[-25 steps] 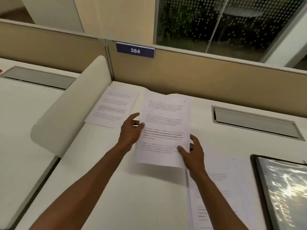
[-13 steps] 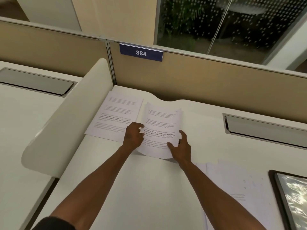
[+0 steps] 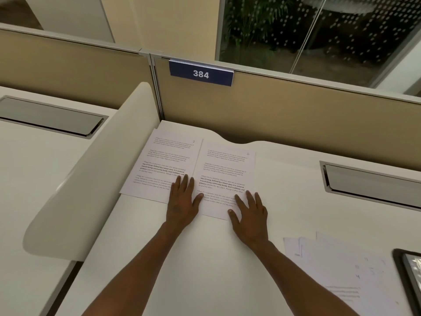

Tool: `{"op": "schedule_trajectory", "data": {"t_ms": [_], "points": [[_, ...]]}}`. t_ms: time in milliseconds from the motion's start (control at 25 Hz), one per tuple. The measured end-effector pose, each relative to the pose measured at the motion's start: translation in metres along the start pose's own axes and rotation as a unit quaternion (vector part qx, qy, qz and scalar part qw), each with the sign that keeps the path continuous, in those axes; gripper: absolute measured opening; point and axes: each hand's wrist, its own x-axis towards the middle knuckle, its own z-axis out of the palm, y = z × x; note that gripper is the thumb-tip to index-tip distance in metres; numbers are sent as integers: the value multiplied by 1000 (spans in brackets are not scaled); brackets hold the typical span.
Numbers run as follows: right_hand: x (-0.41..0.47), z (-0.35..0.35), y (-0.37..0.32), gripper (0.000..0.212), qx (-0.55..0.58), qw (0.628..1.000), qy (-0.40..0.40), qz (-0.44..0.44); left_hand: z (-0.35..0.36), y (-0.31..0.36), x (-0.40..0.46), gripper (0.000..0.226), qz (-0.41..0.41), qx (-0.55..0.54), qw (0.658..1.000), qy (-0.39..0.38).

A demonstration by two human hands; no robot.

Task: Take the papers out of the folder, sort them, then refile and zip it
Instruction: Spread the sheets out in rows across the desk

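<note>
Two printed white paper sheets flat side by side on a white desk (image 3: 205, 258), both hands resting on them.

Left hand (image 3: 182, 205) flat, fingers straight, across near corner of left printed sheet (image 3: 159, 165) and edge of right printed sheet (image 3: 227, 176); right hand (image 3: 249, 215) flat, released, on right sheet's near corner. Loose white papers (image 3: 341, 270) lower right, beside dark-framed clear zip folder (image 3: 410, 274) at frame edge.

White desk (image 3: 205, 270) bears two sheets (image 3: 163, 165), loose papers (image 3: 341, 270), folder (image 3: 410, 274).
</note>
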Motion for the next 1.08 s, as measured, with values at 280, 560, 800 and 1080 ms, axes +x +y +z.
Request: {"op": "schedule_trajectory", "data": {"t_ms": [280,560,800,1080], "points": [[7,0,-2,77,-12,1000,-12,3,0,3,4,78,7,-7,1000,16],[11,-1,-7,84,-10,999,-34,6,2,4,2,79,21,-17,1000,12],[-48,-25,11,58,215,965,130,75,-1,44,-33,62,39,-89,990,98],[-203,-89,145,45,181,926,229,239,29,160,-165,47,98,-220,970,19]]}}
